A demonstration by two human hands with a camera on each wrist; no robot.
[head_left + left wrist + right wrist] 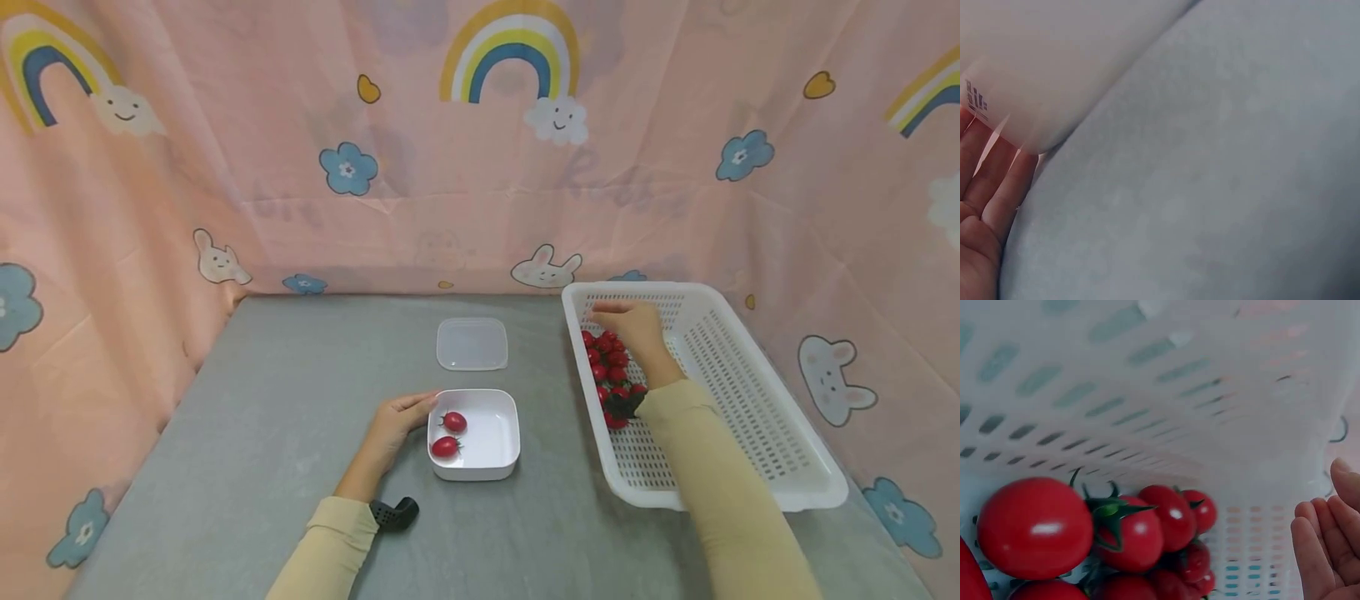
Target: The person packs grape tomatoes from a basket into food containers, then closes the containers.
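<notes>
A white square box (487, 468) stands on the table with two small red tomatoes (454, 422) inside, at its left. My left hand (396, 423) touches the box's left side near the far corner. In the left wrist view, its fingers (1007, 181) lie nearly straight against the wall of the box. Over the far left part of a white perforated basket (750, 392) hovers my right hand (632, 329). Several red cherry tomatoes (617, 358) with green stems lie along the basket's left side. The right wrist view shows the right fingers (1310, 550) loosely bent, apart from the tomatoes (1035, 528), with nothing visible in them.
A translucent lid (472, 343) lies flat on the grey table (300, 400) behind the box. The basket has raised walls all round. A pink printed curtain (420, 225) hangs along the back and sides.
</notes>
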